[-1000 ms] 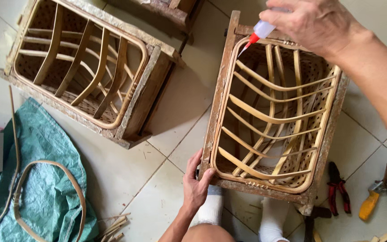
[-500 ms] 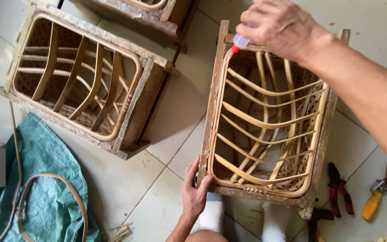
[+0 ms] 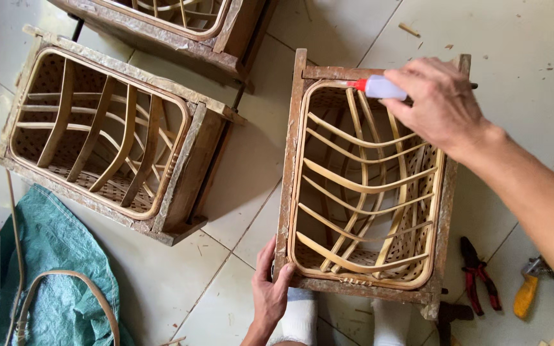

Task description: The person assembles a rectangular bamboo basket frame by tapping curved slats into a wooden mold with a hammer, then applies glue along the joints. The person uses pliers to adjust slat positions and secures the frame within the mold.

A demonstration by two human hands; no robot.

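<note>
A small white squeeze bottle (image 3: 385, 88) with a red nozzle lies level over the far rim of a wooden crate (image 3: 288, 173) lined with bent rattan strips, its red tip pointing left and resting at or just above the rim's bamboo edging. The right hand (image 3: 440, 106) is curled around the bottle, fingers wrapped over its body and hiding its rear end, so only the front part and nozzle show. The left hand (image 3: 270, 291) grips the near left corner of the same crate, thumb on top of the frame and fingers pressed against the outer side. The crate stands on the tiled floor (image 3: 251, 160), with two white-socked feet (image 3: 302, 317) just below its near edge. A second, similar crate (image 3: 97, 138) sits well to the left, and a third is partly in view at the top. Red-handled pliers (image 3: 477, 275) and a yellow-handled tool (image 3: 528, 291) lie on the floor to the right; a green tarp (image 3: 59, 269) with a rattan loop lies at lower left.
</note>
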